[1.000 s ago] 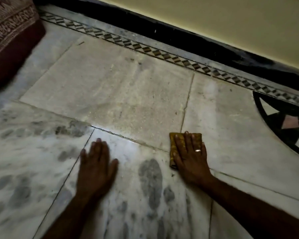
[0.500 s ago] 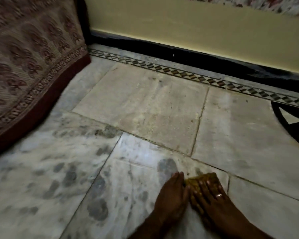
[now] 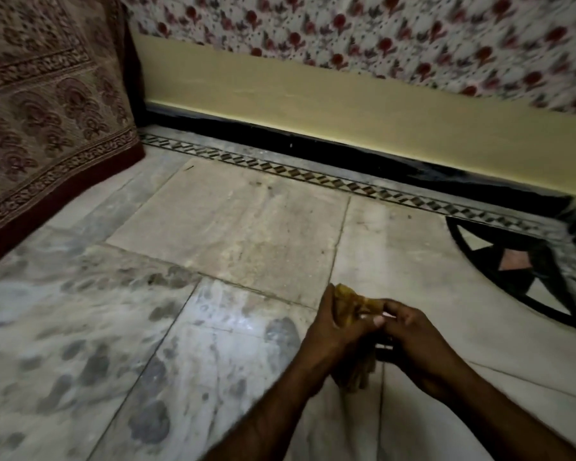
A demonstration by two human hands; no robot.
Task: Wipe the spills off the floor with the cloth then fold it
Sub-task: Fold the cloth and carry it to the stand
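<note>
A small yellow-brown cloth (image 3: 348,307) is held up off the marble floor (image 3: 246,227), bunched between both hands. My left hand (image 3: 330,334) grips its left side, with the top of the cloth sticking out above the thumb. My right hand (image 3: 413,341) pinches its right edge with fingertips. A lower part of the cloth hangs down between the wrists. Most of the cloth is hidden by the fingers. Dark grey blotches (image 3: 147,420) mark the floor tiles to the left of the hands.
A patterned bedspread (image 3: 40,128) with a dark red hem hangs at the left. A yellow wall with black skirting (image 3: 313,141) runs along the back, with floral fabric (image 3: 379,38) above. A black inlaid floor motif (image 3: 519,271) lies at the right.
The cloth was pressed flat on the floor under my right hand; both hands have since come together and lifted it. The view has tilted up toward the wall.
</note>
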